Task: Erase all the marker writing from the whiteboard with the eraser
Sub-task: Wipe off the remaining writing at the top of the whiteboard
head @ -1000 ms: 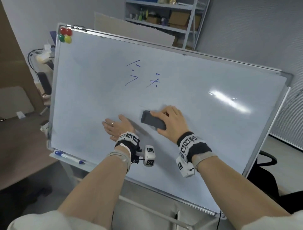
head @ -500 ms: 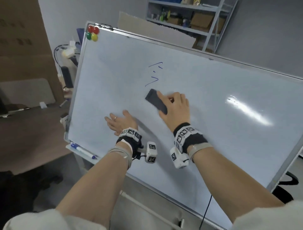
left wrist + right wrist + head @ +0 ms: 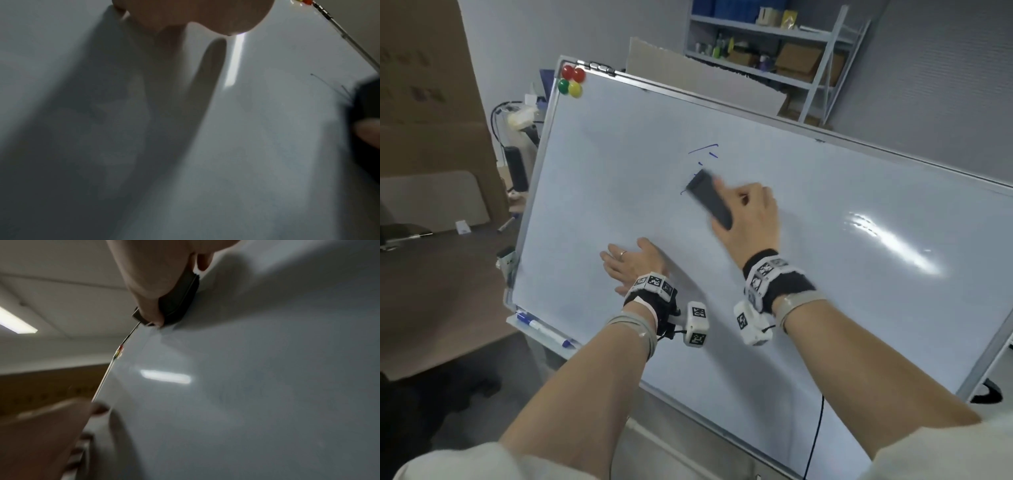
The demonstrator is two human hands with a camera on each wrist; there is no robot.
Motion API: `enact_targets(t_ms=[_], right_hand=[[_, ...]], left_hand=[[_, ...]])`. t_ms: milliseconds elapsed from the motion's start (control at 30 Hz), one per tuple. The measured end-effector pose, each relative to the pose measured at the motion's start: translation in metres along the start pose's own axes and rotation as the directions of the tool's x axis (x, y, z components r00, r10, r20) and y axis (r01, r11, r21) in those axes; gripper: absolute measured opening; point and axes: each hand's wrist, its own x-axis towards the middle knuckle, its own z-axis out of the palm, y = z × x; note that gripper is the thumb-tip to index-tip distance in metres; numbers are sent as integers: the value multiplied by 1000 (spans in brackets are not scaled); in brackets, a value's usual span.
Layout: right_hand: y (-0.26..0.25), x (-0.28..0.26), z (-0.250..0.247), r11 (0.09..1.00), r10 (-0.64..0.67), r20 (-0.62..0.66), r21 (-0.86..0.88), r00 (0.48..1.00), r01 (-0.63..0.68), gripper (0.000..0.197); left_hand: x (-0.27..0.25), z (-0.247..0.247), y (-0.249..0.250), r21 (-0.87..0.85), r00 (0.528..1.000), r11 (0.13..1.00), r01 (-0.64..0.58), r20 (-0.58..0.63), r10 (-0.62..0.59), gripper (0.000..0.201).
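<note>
Eraser point(image 3: 709, 199) gripped by right hand point(image 3: 751, 219) on whiteboard point(image 3: 825, 274); left hand point(image 3: 635, 265) flat; magnets point(image 3: 571, 82) top corner.

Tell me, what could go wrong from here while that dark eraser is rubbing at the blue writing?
1. The dark rectangular eraser sits below the remaining blue marker strokes; a sweep at this height could miss them.
2. The right hand grips the eraser at one end only, so the far end may press unevenly and leave smears.
3. The left hand rests flat on the framed whiteboard, which appears to stand on a stand; hard rubbing might rock it.
</note>
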Motion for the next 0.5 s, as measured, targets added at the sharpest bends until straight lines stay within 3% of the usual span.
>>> enact_targets(t_ms=[67,100,133,200,300,433,500], right_hand=[[-17,-13,16,971,-240,126,18,963,239,62],[-20,-11,20,955,-293,157,12,943,295,61],[-21,-3,21,959,-279,150,-9,949,283,63],[-18,21,17,991,-103,55,-75,993,107,67],[-10,59,8,989,96,-68,-108,993,-103,66],[-17,81,10,978,164,-89,-117,982,-173,69],[-26,80,17,988,118,-48,-98,992,-122,69]], left_hand=[[2,1,0,-1,999,1000,-3,-32,3,68],[5,1,1,-5,999,1000,-3,-45,2,67],[8,0,3,-8,999,1000,-2,-53,1,67],[16,-2,7,-17,998,1000,4,-61,-5,67],[29,-6,14,-38,997,999,19,-68,-22,70],[39,-10,26,-65,999,997,39,-34,-41,72],[42,-12,30,-69,999,997,41,-23,-42,71]])
